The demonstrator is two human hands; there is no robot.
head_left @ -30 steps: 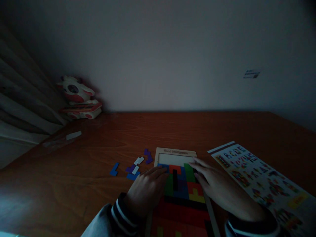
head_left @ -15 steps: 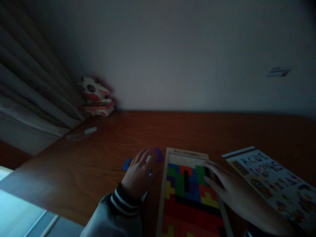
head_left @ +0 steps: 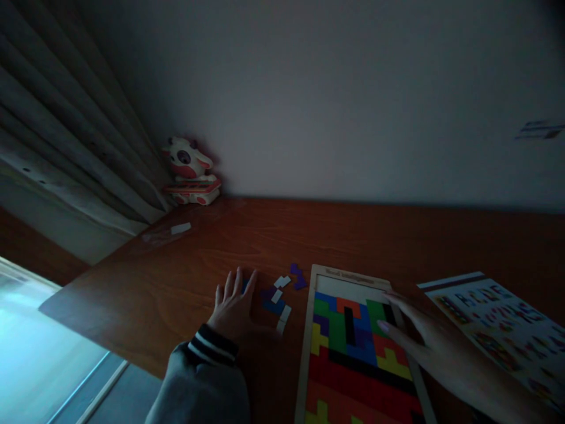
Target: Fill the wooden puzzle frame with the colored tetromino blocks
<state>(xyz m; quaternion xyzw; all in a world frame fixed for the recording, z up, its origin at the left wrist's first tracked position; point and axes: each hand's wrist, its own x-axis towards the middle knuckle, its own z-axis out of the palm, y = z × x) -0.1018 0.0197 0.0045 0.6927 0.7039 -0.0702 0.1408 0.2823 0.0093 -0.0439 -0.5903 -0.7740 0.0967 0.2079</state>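
Observation:
My left hand (head_left: 236, 309) lies with fingers spread on the table, left of a small group of loose puzzle pieces. A blue piece (head_left: 245, 286) shows partly between its fingers. Beside the hand are white pieces (head_left: 282, 282), a blue piece (head_left: 274, 307) and purple pieces (head_left: 299, 279). My right hand (head_left: 408, 330) rests at the right edge of a wooden puzzle board (head_left: 306, 344), thumb and fingers apart, holding no piece. Colourful block pieces (head_left: 344, 377) fill most of the board; its top strip (head_left: 348, 287) is bare pale wood.
A printed pattern sheet (head_left: 494, 318) lies on the table right of the board. At the back left stands a cow-shaped toy (head_left: 192, 171) near the curtain (head_left: 88, 135). A white scrap (head_left: 180, 228) lies in front of it. The wall (head_left: 353, 106) borders the table's back.
My left hand has moved left off the loose pieces and spread its fingers, uncovering white, blue and purple pieces. My right hand stays at the board. The view has turned slightly left.

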